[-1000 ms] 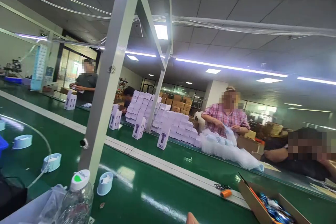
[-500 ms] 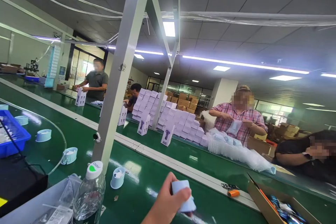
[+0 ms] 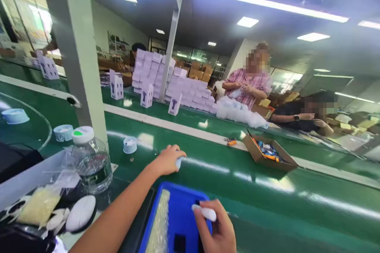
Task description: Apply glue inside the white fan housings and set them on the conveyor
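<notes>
My left hand (image 3: 168, 161) reaches over the green belt (image 3: 204, 189), its fingers wrapped round a light blue cup-shaped piece (image 3: 178, 163) that is mostly hidden. Whether that piece rests on the belt or is held just above it, I cannot tell. Nearer to me, my right hand (image 3: 218, 221) pinches a small white rounded part (image 3: 208, 213) over a blue tray (image 3: 145, 238). Inside the tray lie a clear-wrapped yellowish bundle (image 3: 160, 221) and a dark block (image 3: 179, 242).
Left stand a water bottle (image 3: 92, 162), a white mouse (image 3: 80, 213) and a metal post (image 3: 78, 63). Light blue cups (image 3: 130, 145) sit along the belt. An open carton (image 3: 267, 158) is at right. Beyond are printed boxes (image 3: 175, 104), stacked white boxes (image 3: 190, 91) and co-workers (image 3: 249, 75).
The view has tilted down and shifted, bringing the blue tray and my right hand with the white part into sight. My left hand, raised with the light blue piece before, is now lower over the belt.
</notes>
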### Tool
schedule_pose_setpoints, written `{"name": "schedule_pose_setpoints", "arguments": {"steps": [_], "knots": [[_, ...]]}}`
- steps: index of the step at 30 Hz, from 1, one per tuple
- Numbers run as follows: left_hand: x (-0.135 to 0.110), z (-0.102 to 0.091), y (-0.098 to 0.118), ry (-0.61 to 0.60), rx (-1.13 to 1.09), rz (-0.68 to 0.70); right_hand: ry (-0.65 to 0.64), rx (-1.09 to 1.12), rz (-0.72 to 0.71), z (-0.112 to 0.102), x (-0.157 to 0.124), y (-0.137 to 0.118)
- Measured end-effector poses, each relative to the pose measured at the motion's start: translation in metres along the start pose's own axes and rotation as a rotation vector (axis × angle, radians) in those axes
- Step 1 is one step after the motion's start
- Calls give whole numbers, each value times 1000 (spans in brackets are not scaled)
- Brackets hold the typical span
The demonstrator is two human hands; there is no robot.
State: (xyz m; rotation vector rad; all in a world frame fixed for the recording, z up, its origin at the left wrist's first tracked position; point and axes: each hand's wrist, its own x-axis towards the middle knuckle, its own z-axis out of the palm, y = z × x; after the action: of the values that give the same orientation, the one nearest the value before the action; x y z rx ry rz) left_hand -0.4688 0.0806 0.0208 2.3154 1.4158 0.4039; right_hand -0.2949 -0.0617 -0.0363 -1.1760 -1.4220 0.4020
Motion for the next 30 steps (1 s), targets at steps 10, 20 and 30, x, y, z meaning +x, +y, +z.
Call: {"name": "schedule_pose_setpoints", "arguments": {"steps": [10,20,30], "knots": [[-3,-25,8,80,-214,-15,-205,251,287,6,-3,3],[-10,-50,-37,142,102,-326,-367,241,352,4,-5,-3],[-8,-39,-45,109,90,-619,-396,205,323,1,-8,-1]]}}
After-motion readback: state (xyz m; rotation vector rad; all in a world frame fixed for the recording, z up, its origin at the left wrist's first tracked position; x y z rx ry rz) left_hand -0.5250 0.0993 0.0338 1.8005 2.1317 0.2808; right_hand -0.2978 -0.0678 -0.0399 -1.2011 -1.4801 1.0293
